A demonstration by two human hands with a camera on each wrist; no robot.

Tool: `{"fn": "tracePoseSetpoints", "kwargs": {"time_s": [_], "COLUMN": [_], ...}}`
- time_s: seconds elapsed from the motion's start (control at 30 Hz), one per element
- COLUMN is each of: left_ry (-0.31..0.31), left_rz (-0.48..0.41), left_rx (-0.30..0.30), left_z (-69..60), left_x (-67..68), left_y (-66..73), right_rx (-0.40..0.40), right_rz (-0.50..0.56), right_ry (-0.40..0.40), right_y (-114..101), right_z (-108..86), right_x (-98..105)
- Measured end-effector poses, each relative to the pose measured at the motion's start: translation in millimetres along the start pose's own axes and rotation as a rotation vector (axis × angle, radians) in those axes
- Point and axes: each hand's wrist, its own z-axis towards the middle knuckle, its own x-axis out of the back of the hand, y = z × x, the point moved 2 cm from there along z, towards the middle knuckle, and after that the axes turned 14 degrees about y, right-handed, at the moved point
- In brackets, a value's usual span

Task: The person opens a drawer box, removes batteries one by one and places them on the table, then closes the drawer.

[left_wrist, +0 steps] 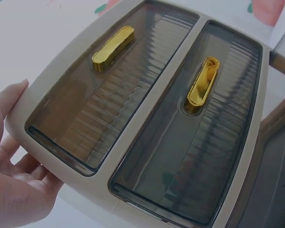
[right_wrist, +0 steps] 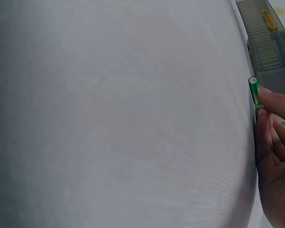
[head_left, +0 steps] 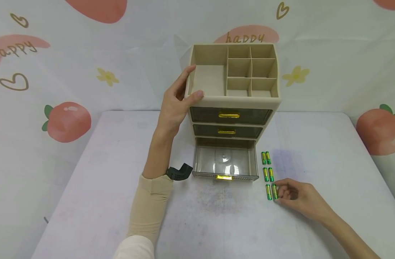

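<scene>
A cream drawer organizer (head_left: 236, 102) stands at the back of the table, its bottom drawer (head_left: 225, 162) pulled out and the two above it closed. My left hand (head_left: 176, 102) grips the organizer's upper left side, thumb over the front edge, fingers round the side; the left wrist view shows this hand (left_wrist: 19, 175) beside the dark drawer fronts (left_wrist: 118, 80). To the right of the pulled-out drawer, my right hand (head_left: 299, 198) pinches a green battery (head_left: 275, 191) by its ends, thumb and index finger curled. That battery (right_wrist: 253, 89) also appears in the right wrist view.
Several more green batteries (head_left: 265, 174) lie in pairs between the open drawer and my right hand. Open compartments (head_left: 239, 68) form the organizer's top. Behind the white table (head_left: 113, 162) hangs a fruit-printed cloth (head_left: 145, 54).
</scene>
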Motion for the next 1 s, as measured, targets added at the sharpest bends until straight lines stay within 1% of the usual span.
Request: {"fn": "tracePoseSetpoints", "kwargs": {"time_s": [0.2,0.4,0.63,0.73,0.83,1.0], "left_ry": [0.001,0.0,-0.008,-0.008,-0.006,-0.007], "left_rz": [-0.011,-0.007,-0.006,0.002,0.003,-0.003], "left_rx": [-0.001,-0.002,-0.003,0.001,0.003,-0.001], "left_z": [-0.4,-0.6,-0.8,-1.2,-1.3,-1.1], "left_x": [-0.4,-0.4,0.0,0.3,0.5,0.2], "left_y": [0.3,-0.8,-0.6,0.3,0.8,0.5], "right_rx": [-0.017,0.013,0.015,0.018,0.01,-0.03], "right_rz": [-0.049,-0.083,-0.111,-0.104,-0.076,0.019], "right_ry": [0.002,0.012,0.018,0.022,0.027,0.018], "right_y": [-1.2,-2.5,-0.8,0.0,0.7,1.0], "right_z": [0.8,0.5,0.3,-0.1,-1.0,-3.1], "right_x": [-2.5,-3.1,-3.1,-3.4,-3.0,-0.1]}}
